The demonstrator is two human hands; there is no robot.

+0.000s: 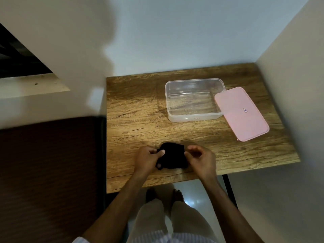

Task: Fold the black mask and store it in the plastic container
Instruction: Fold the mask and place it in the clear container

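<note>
Left hand point(147, 159) pinches the black mask point(172, 156); right hand point(201, 158), fingers curled at its edge (grip unclear), could let the fold spring open.

Wooden table point(133, 109), grain finish. Clear plastic container point(193, 99) sits open at far right; pink lid point(241, 114) lies just right of it, touching. Black mask point(173, 157) lies at near edge, centre.

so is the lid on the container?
No, the pink lid lies on the table beside the open container, one corner leaning on its rim.
</note>
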